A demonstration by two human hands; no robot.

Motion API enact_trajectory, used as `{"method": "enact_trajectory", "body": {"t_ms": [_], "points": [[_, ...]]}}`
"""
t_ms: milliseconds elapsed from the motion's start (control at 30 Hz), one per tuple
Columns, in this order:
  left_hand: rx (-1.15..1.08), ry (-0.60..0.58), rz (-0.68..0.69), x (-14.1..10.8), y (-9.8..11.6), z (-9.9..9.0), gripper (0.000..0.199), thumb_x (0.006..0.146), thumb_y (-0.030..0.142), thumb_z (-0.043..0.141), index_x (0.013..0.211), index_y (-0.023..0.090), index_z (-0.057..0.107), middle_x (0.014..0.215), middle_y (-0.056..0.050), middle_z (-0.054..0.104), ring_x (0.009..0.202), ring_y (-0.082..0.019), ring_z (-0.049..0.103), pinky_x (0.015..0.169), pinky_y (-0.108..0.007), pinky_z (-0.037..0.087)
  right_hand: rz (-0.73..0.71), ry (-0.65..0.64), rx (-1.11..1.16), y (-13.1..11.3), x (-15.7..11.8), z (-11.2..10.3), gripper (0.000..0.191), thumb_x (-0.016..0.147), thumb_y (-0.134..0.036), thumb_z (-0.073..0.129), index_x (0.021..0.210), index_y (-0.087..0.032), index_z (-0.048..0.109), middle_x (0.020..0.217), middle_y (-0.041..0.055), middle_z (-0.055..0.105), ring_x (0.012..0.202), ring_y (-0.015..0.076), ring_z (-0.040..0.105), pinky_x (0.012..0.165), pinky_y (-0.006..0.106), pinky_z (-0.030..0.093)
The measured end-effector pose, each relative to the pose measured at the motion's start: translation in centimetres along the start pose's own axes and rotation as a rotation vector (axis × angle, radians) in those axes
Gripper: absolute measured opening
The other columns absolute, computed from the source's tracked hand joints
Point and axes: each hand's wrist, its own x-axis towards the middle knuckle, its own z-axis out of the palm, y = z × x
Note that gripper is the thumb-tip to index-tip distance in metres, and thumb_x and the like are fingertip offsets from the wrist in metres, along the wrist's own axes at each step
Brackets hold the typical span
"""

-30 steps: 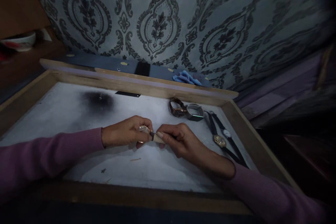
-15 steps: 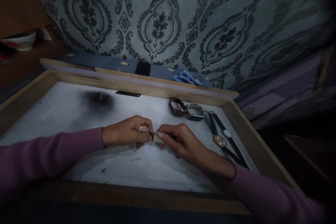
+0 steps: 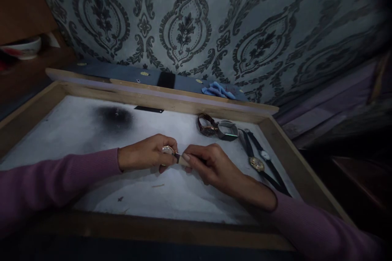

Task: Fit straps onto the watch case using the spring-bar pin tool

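My left hand [image 3: 153,153] is closed around a round wristwatch [image 3: 168,150] with a light face and a shiny rim. From the watch a pale strip with a dark band near the case, seemingly its strap [image 3: 183,160], runs to the right. My right hand [image 3: 211,165] pinches that strip between thumb and fingers, close to the left fingertips. Both hands are just above the white board, in its middle. The fingers cover much of the watch and the far end of the strip.
A wooden frame [image 3: 159,97] borders the white board [image 3: 137,195]. At its right lie a brown watch [image 3: 207,129], a grey watch [image 3: 227,130], a gold-cased watch [image 3: 256,164] and a small white-faced watch [image 3: 265,155]. A black strip [image 3: 149,109] lies at the back; a blue cloth [image 3: 218,89] is beyond the frame.
Hardly anything differs. Both hands keep hold of the watch and its strap in the same spot, with only a slight shift of the fingers.
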Motion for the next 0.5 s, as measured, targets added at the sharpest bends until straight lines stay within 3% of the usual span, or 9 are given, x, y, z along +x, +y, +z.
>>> {"method": "enact_trajectory", "body": {"t_ms": [500], "points": [[0.055,0.013,-0.002,0.00,-0.07,0.19,0.009,0.073,0.024,0.053,0.077,0.017,0.049,0.051,0.006,0.052,0.049,-0.008,0.045,0.050,-0.021,0.033,-0.071,0.000,-0.161,0.60,0.03,0.08,0.025,0.090,-0.019,0.044,0.069,-0.013,0.057,0.055,-0.0014,0.051,0.047,0.0066,0.041,0.047,0.019,0.030]]}}
